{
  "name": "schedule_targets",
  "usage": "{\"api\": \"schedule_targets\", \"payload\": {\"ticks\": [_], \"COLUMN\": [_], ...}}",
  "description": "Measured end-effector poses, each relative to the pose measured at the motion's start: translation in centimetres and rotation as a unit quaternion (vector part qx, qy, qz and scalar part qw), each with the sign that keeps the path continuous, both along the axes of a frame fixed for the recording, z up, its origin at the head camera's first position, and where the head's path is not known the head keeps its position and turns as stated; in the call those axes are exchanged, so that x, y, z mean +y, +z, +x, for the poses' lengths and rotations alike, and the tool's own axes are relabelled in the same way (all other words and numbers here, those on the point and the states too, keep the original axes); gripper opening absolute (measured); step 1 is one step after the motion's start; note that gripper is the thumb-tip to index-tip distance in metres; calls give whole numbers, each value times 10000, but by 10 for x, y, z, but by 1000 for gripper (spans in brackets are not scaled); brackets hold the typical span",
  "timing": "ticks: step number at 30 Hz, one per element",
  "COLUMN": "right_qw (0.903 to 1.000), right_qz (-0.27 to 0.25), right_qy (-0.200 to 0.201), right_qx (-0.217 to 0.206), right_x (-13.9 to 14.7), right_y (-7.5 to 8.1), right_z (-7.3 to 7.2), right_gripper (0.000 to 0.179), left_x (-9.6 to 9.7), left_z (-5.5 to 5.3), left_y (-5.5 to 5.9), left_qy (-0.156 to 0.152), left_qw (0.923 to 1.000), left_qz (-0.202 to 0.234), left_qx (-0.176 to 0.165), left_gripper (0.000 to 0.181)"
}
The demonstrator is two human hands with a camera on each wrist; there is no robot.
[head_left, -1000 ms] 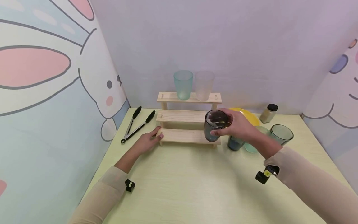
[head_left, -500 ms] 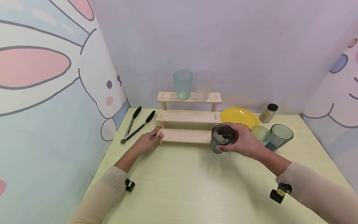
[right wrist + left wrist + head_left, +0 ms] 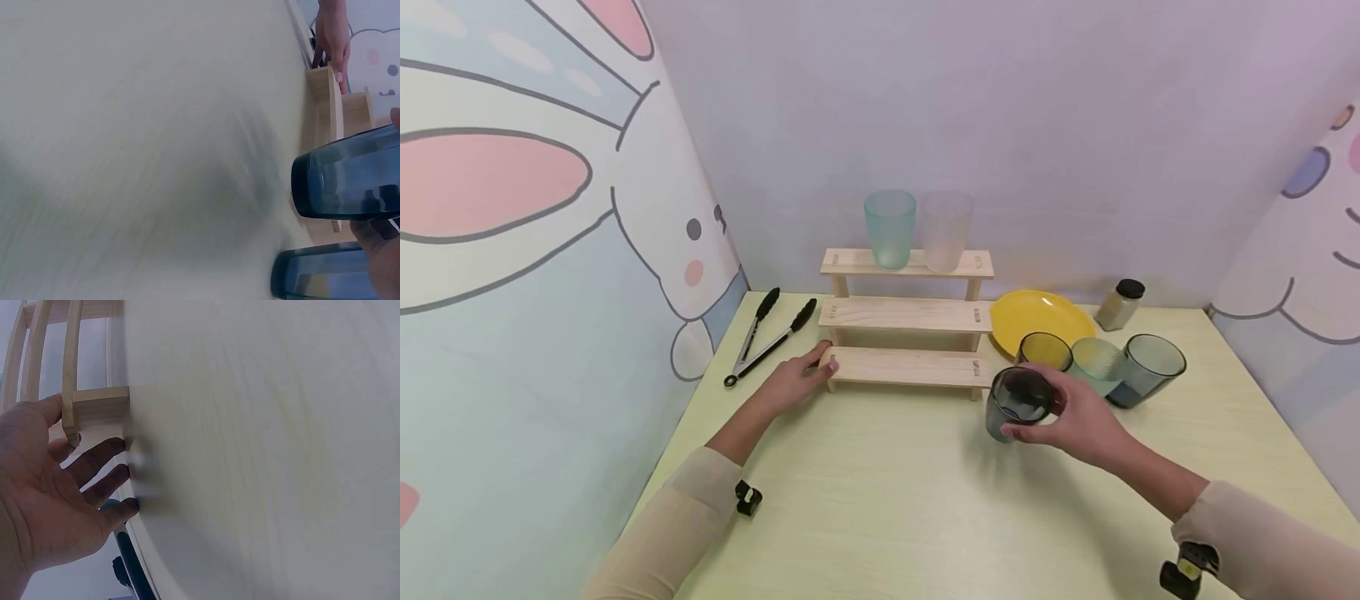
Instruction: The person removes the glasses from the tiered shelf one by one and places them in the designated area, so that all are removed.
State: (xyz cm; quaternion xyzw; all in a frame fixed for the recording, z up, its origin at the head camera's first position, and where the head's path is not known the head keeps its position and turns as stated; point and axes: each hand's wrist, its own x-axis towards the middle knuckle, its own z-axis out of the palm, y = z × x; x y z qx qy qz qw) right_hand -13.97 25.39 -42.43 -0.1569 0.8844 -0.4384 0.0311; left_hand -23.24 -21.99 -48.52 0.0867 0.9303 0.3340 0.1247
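My right hand (image 3: 1086,421) grips a dark grey glass (image 3: 1011,408) by its side, just in front of the right end of a three-step wooden rack (image 3: 902,367). In the right wrist view the held glass (image 3: 356,175) is raised over the table, its base toward the tabletop. My left hand (image 3: 793,382) pinches the left end of the rack's lowest board between thumb and index finger; the other fingers are spread below. On the top step stand a frosted teal cup (image 3: 891,229) and a frosted clear cup (image 3: 947,232).
Right of the rack stand another dark glass (image 3: 1045,343), a pale green textured cup (image 3: 1097,362) and a grey-green glass (image 3: 1150,371). Behind them lie a yellow plate (image 3: 1011,308) and a black-capped jar (image 3: 1118,310). Black-tipped tongs (image 3: 803,315) lie spread left of the rack.
My right hand has carried the dark grey glass from in front of the rack's right end rightward and closer to me, uncovering the plate and the other dark glass. The left hand stays put.
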Motion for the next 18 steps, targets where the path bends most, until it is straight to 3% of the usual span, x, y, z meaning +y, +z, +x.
{"api": "schedule_targets", "payload": {"ticks": [18], "right_qw": [9978], "right_qz": [59], "right_qy": [-656], "right_qx": [113], "right_x": [29], "right_y": [-19], "right_z": [25], "right_gripper": [76], "left_x": [2], "left_z": [1], "left_y": [0], "left_qy": [8], "left_qw": [10000], "left_qz": [2], "left_qx": [-5], "left_gripper": [77]}}
